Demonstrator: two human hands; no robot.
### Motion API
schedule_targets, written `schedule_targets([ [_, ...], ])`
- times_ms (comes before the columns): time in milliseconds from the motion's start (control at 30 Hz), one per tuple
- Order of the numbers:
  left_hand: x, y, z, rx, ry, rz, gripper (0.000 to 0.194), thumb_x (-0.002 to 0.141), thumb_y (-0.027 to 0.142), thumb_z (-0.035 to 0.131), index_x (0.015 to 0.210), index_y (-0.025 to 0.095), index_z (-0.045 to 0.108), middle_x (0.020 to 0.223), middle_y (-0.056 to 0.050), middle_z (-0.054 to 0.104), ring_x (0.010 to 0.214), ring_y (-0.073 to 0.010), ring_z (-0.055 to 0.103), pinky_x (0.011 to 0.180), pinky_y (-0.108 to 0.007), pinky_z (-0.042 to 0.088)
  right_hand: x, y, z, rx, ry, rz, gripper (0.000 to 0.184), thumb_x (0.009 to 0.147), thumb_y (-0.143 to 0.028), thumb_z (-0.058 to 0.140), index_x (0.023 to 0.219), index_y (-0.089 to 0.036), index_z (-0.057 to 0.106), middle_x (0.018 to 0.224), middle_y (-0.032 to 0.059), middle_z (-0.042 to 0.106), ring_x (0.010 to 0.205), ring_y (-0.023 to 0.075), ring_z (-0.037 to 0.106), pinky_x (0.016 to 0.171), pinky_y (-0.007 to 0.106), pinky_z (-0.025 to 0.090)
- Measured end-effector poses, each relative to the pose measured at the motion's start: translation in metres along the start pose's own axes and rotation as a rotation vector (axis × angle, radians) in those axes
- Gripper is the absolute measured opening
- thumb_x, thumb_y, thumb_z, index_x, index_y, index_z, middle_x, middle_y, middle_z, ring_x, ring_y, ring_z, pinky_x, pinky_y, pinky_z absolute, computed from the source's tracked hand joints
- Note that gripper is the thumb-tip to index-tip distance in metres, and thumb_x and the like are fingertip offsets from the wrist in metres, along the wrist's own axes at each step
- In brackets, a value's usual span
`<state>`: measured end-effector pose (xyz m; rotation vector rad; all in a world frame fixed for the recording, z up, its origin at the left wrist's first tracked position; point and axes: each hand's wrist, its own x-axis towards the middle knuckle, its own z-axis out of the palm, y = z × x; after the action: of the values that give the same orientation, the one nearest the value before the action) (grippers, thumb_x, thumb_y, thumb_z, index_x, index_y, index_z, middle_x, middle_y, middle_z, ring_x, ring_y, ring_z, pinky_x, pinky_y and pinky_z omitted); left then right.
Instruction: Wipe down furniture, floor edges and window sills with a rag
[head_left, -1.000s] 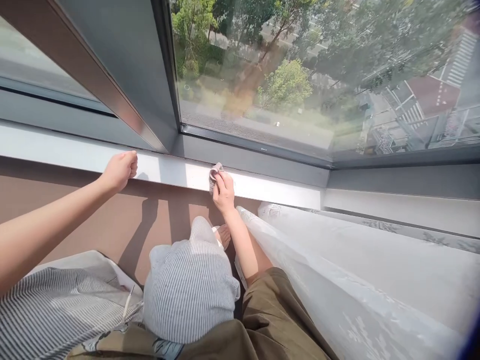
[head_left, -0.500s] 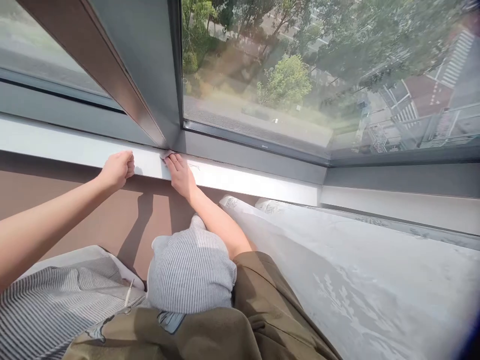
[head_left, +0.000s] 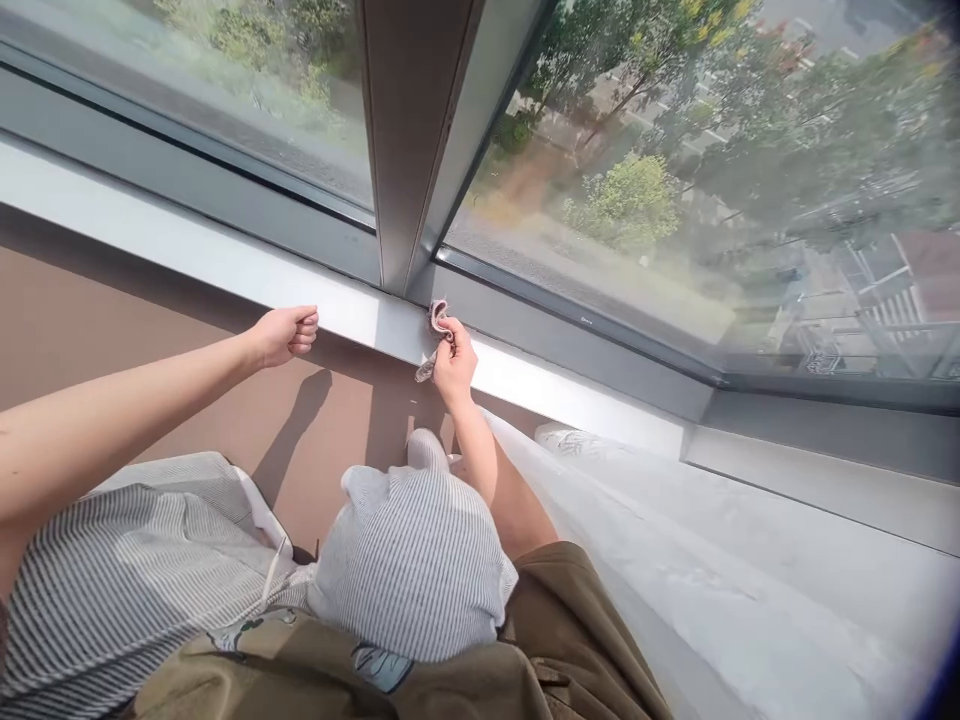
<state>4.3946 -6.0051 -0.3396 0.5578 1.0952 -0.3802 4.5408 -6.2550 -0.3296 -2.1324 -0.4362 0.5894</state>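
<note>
Brown surface (head_left: 67, 300) spreads below and left of the left hand (head_left: 287, 335), whose fingers are curled together in a fist with nothing seen inside; I cannot tell whether they touch the white sill (head_left: 225, 258). Rightward, the window post (head_left: 412, 130) meets the sill's back edge, just past the right fingertips. Clamped between thumb and fingers of the right hand (head_left: 455, 360) is the cloth (head_left: 433, 318), 1 end curling beyond the fingertips, the other drooping over the sill's near edge. That loose end could drag or slip away, I judge, if the pinch slackens; a fast leftward swing could knock the knuckles on the post. Between the 2 hands the sill offers room; right of the fingers it runs on, hemmed by the grey window frame (head_left: 600, 345), while the curtain (head_left: 675, 540) crowds the forearm.
</note>
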Motion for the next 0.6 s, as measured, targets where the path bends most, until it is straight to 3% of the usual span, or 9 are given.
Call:
schedule_targets([
  [100,0.003,-0.012,-0.003,0.021,-0.064,-0.097,0.044,0.096,0.021,0.042,0.053,0.016,0.038,0.049,0.006,0.024,0.036,-0.0040,0.020,0.032,-0.015,0.018,-0.001,0.003,0.016,-0.268,-0.019,-0.202,0.042,0.092,-0.019,0.033,0.125,-0.020,0.059,0.131,0.0123,0.059,0.130,0.0227,0.051,0.115,0.047,0.039],
  [200,0.005,-0.019,-0.004,0.015,-0.090,-0.143,0.042,0.096,0.022,0.043,0.055,0.016,0.042,0.049,0.006,0.024,0.036,-0.0042,0.021,0.031,-0.015,0.020,0.001,0.000,0.043,-0.467,-0.172,-0.271,0.046,0.097,-0.021,0.029,0.137,-0.017,0.052,0.142,0.0158,0.052,0.140,0.0259,0.041,0.118,0.050,0.035],
  [300,0.007,-0.020,-0.003,-0.024,-0.067,-0.139,0.042,0.096,0.022,0.043,0.055,0.016,0.042,0.049,0.006,0.024,0.035,-0.0043,0.020,0.030,-0.015,0.019,0.004,-0.007,0.065,-0.598,-0.335,-0.321,0.050,0.099,-0.035,0.038,0.144,-0.014,0.045,0.149,0.0180,0.045,0.145,0.0314,0.032,0.121,0.055,0.028],
  [400,0.009,-0.018,-0.002,-0.058,-0.055,-0.126,0.041,0.097,0.021,0.042,0.056,0.016,0.041,0.047,0.007,0.023,0.034,-0.0045,0.020,0.030,-0.015,0.019,0.008,-0.012,0.074,-0.635,-0.464,-0.418,0.061,0.094,-0.045,0.052,0.144,-0.011,0.045,0.151,0.0198,0.042,0.146,0.0344,0.030,0.123,0.055,0.025],
  [533,0.011,-0.013,0.000,-0.084,-0.053,-0.101,0.042,0.098,0.022,0.041,0.056,0.017,0.040,0.047,0.007,0.024,0.034,-0.0046,0.020,0.030,-0.015,0.018,0.011,-0.015,0.074,-0.546,-0.559,-0.442,0.038,0.100,-0.027,0.041,0.131,-0.014,0.059,0.143,0.0158,0.053,0.141,0.0267,0.041,0.122,0.045,0.030],
  [600,0.010,-0.010,0.003,-0.088,-0.034,-0.077,0.042,0.098,0.022,0.039,0.056,0.017,0.040,0.047,0.007,0.023,0.034,-0.0047,0.019,0.030,-0.015,0.018,0.009,-0.020,0.073,-0.418,-0.594,-0.402,0.039,0.101,-0.019,0.032,0.120,-0.019,0.066,0.132,0.0113,0.062,0.133,0.0215,0.049,0.117,0.040,0.037],
])
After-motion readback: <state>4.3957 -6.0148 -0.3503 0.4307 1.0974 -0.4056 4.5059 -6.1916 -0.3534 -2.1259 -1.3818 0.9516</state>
